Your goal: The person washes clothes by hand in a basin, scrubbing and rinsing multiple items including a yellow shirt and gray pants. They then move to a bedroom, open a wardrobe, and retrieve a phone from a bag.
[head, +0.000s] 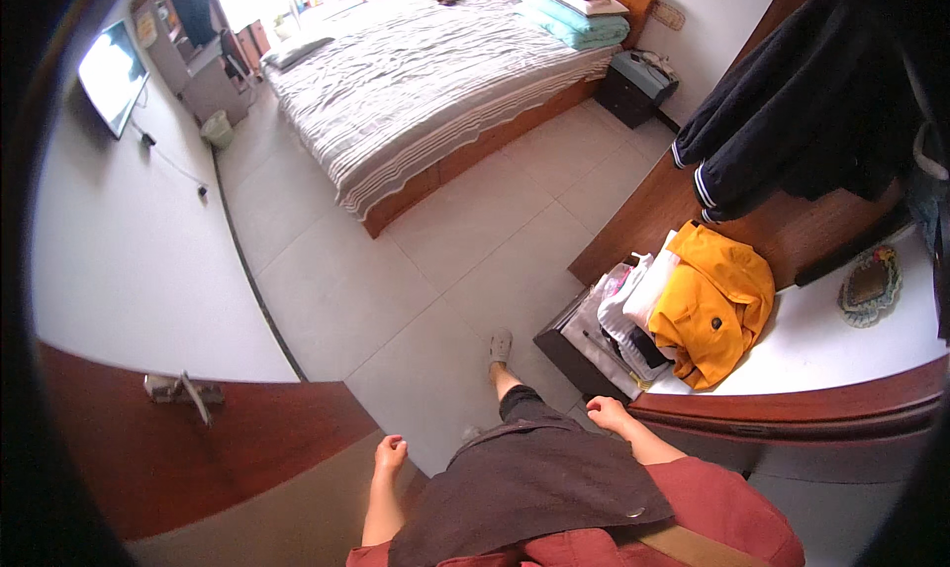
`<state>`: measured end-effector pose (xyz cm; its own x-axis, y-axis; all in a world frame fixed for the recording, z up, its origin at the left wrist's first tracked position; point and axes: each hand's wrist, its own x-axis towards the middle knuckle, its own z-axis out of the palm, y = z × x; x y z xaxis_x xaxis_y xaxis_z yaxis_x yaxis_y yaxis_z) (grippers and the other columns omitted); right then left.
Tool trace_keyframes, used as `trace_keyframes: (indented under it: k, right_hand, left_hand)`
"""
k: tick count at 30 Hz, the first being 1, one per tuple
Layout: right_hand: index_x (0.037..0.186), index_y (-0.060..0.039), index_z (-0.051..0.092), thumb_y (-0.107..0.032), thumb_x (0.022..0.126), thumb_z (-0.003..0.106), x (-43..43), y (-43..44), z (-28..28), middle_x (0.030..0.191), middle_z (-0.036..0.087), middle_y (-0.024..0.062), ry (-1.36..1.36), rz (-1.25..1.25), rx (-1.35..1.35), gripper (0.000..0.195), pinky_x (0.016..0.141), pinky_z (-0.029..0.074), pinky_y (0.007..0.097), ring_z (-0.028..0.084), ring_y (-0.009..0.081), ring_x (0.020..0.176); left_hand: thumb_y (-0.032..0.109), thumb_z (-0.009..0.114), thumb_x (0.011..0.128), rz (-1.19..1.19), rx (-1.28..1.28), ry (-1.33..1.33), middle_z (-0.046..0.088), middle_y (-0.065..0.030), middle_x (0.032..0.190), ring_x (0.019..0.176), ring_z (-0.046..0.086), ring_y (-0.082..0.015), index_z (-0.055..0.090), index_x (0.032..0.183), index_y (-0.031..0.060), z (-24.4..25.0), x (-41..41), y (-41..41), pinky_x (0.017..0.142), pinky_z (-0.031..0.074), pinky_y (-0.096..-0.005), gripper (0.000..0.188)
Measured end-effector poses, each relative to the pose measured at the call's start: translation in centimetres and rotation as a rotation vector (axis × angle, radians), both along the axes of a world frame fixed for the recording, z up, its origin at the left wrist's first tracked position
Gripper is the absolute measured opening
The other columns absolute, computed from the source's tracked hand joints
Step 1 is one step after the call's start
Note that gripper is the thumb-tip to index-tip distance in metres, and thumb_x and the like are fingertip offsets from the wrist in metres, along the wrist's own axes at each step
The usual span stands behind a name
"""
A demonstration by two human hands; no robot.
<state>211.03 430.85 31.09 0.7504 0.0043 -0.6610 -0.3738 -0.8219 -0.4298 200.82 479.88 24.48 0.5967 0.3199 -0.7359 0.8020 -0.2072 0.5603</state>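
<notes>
My left hand [390,452] hangs at my side with its fingers curled, near the edge of a dark red wooden door [282,426] with a metal handle. It appears to hold nothing. On the other side, my right hand [607,413] is close to the corner of a dark drawer unit [586,366], its fingers bent and nothing visible in them. Folded clothes [623,300] lie on that unit. Beside them a yellow garment [716,303] is heaped on a white surface. A dark apron covers my front, and one leg is stretched forward on the tiles.
Ahead stands a bed [438,84] with a striped cover and folded bedding [575,18]. A dark nightstand [634,92] is beside it. Dark jackets [801,107] hang at right. A waste bin [217,129] stands by the left wall, below a wall-mounted screen [113,77].
</notes>
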Motion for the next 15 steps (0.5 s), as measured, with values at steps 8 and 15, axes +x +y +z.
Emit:
trace_keyframes:
  k: [8, 15]
  right_hand:
    - [0.1, -0.0042, 0.061, -0.018, 0.075, 0.059, 17.0, 2.4, -4.7, 0.097, 0.064, 0.0145, -0.046, -0.02, 0.13, 0.029, 0.081, 0.047, 0.0353, 0.061, 0.0258, 0.092]
    - [0.098, -0.0034, 0.059, -0.016, 0.074, 0.056, 35.9, 2.9, -3.4, 0.088, 0.065, 0.0136, -0.257, -0.006, 0.15, 0.027, 0.076, 0.049, 0.0337, 0.062, 0.0243, 0.084]
  left_hand:
    - [0.012, 0.057, 0.08, 0.049, 0.068, 0.018, 0.061, -0.0099, 0.08, 0.061, 0.06, -0.0181, 0.055, 0.105, 0.0008, 1.6, 9.7, 4.7, 0.05, 0.049, -0.0306, 0.027]
    - [0.009, 0.053, 0.081, 0.156, -0.056, 0.024, 0.058, -0.0083, 0.076, 0.059, 0.057, -0.0186, 0.051, 0.109, -0.001, 6.1, 26.2, 3.0, 0.05, 0.048, -0.0298, 0.029]
